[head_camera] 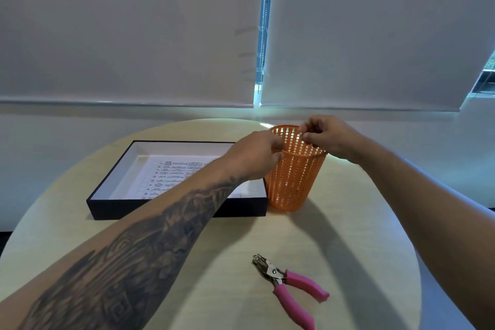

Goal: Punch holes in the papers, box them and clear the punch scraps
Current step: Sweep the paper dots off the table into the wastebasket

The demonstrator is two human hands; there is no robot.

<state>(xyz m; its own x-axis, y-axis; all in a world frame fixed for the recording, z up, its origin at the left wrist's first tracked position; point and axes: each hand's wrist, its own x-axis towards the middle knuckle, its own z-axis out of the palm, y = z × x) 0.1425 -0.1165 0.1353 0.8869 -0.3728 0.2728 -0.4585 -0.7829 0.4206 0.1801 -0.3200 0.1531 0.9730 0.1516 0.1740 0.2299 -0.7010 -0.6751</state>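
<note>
An orange perforated basket (292,182) stands upright at the far middle of the round table. My left hand (257,155) is at its near-left rim, fingers curled; whether they pinch anything is hidden. My right hand (325,136) hovers over the rim's far right side, thumb and fingertips pinched together on what looks like a tiny white scrap. Left of the basket lies a black box (112,206) with a white inside, holding printed papers (171,174). A hole punch (290,286) with pink handles lies near the table's front edge, untouched.
The round pale wooden table (348,236) stands close to a wall under closed roller blinds. My left forearm crosses over the box's right part. The box touches or nearly touches the basket.
</note>
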